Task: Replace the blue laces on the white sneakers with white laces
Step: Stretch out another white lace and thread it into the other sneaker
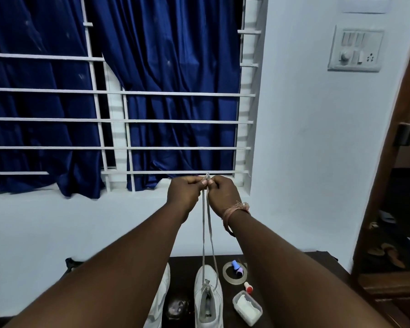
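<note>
White lace [206, 233] runs taut in two strands from the sneaker [208, 301] at 6 o'clock up to both raised hands. The left hand [185, 191] and right hand [223, 194] meet knuckle to knuckle at arm's length, each pinching a lace end between thumb and fingertips. A second sneaker [160, 297] lies just at 9 o'clock of the first. At 3 o'clock, an open clear plastic tub [247, 307] holds something white; a tape ring [234, 272] encircles a small blue and purple object.
</note>
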